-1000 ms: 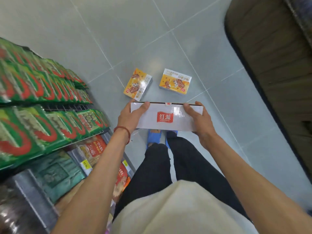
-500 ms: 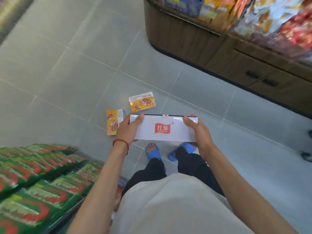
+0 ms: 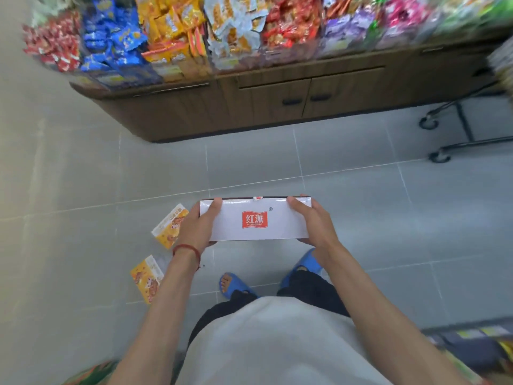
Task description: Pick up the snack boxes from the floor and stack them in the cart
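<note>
I hold a long white snack box (image 3: 255,219) with a red logo level in front of me, above the grey floor. My left hand (image 3: 197,227) grips its left end, thumb on top. My right hand (image 3: 311,222) grips its right end the same way. Two yellow snack boxes lie on the floor at my left: one (image 3: 168,225) beside my left hand, partly hidden by it, the other (image 3: 147,277) nearer, by my left forearm. The cart's wheels and lower frame (image 3: 469,134) show at the far right edge.
A wooden display counter (image 3: 277,104) heaped with bagged snacks (image 3: 222,31) runs across the far side. My feet in blue sandals (image 3: 233,286) stand on the tiles below the box. Shelf edges with goods show at the bottom right (image 3: 483,348).
My view has swung to the right, from the green-packed shelf to the snack counter and the cart. The two yellow boxes now lie to my left. Both hands keep the same hold on the white box.
</note>
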